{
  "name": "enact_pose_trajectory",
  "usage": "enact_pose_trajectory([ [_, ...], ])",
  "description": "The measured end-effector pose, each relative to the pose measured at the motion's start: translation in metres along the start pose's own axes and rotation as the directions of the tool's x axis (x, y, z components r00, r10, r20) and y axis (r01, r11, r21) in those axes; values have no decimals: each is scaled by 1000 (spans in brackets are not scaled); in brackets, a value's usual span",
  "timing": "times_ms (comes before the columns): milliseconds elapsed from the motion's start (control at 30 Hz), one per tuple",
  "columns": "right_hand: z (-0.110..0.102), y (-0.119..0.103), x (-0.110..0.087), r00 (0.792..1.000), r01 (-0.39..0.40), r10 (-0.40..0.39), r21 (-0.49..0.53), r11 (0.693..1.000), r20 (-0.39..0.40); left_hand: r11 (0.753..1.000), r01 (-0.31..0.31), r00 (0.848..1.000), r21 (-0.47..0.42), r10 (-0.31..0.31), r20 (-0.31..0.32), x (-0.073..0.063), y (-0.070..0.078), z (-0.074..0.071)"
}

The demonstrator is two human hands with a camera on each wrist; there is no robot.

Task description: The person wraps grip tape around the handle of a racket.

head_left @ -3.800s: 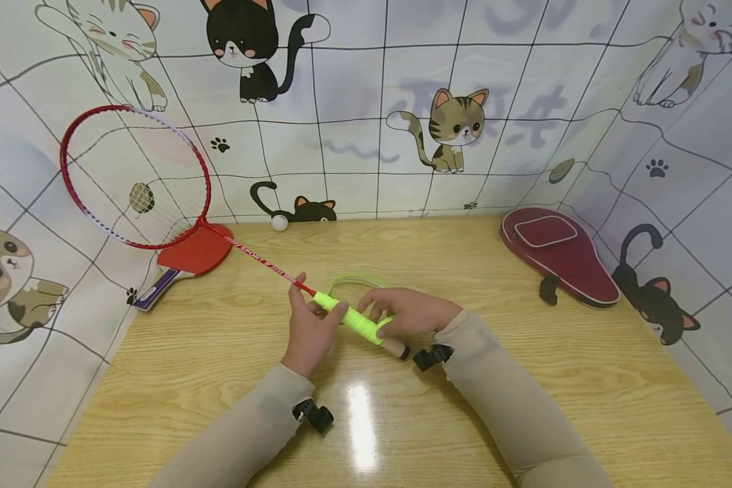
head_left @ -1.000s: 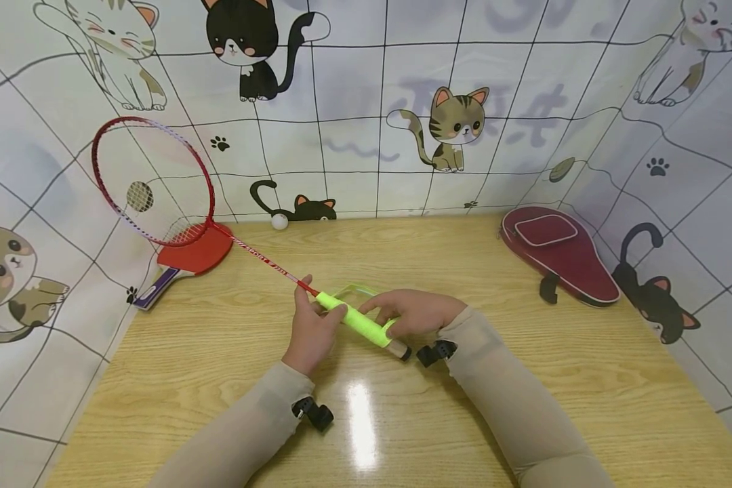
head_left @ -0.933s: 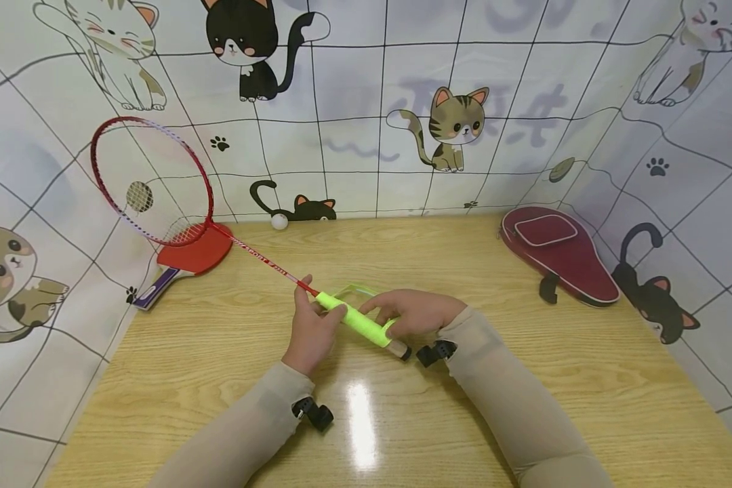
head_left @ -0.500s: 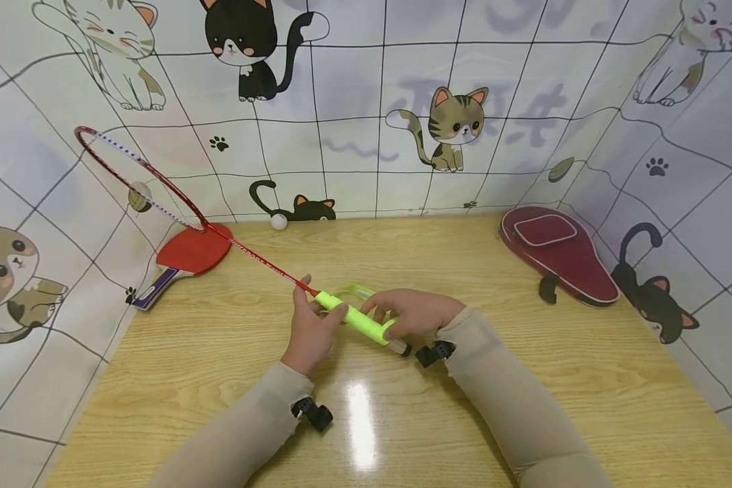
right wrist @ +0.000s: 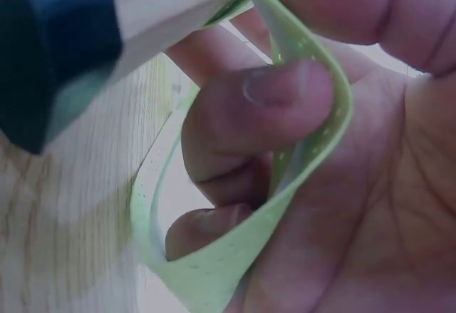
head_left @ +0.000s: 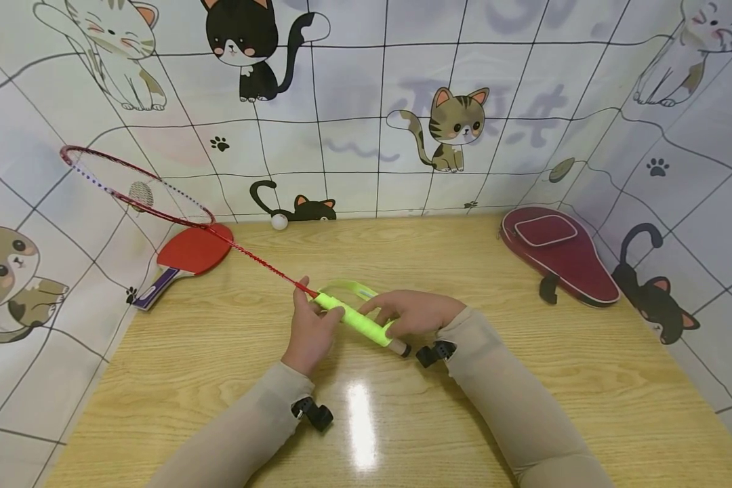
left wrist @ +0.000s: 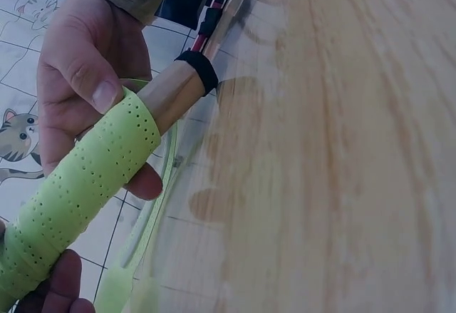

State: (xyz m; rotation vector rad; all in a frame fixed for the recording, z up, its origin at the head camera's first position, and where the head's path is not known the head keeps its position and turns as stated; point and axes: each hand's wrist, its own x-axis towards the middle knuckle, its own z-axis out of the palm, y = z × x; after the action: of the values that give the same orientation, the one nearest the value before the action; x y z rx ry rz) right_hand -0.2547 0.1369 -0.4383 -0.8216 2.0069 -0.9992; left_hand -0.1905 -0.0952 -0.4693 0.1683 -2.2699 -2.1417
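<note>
A red badminton racket (head_left: 262, 261) slants across the table, its head up at the left and seen nearly edge-on. My left hand (head_left: 311, 332) holds the handle's upper end between thumb and fingers. Perforated yellow-green grip tape (head_left: 356, 324) is wound round most of the handle. Bare wood (left wrist: 171, 95) shows below the winding, ending in a black butt band (left wrist: 198, 70). At the winding's lower edge, my right hand (head_left: 417, 312) grips the tape. A loose tape strip (right wrist: 221, 263) loops round its curled fingers in the right wrist view and trails behind the handle.
A red table tennis bat (head_left: 195, 251) lies at the back left, under the racket's head. A white ball (head_left: 279, 221) rests by the back wall. At the right stands a dark red bat case (head_left: 555, 251) with a small black piece (head_left: 548, 289) beside it.
The racket has turned about its shaft, so its head has gone from a broad oval to a thin one. The loose tape loop has changed shape. Both hands stay nearly in place.
</note>
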Motion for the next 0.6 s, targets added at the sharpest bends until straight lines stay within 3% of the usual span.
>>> enact_pose_trajectory([
  [333, 1, -1, 0, 999, 25, -30, -107, 994, -40, 1000, -21, 1000, -2, 21, 0, -1, 1, 0],
  [600, 1, 0, 1, 1000, -7, 5, -63, 998, -27, 1000, -16, 1000, -1, 16, -6, -1, 2, 0],
])
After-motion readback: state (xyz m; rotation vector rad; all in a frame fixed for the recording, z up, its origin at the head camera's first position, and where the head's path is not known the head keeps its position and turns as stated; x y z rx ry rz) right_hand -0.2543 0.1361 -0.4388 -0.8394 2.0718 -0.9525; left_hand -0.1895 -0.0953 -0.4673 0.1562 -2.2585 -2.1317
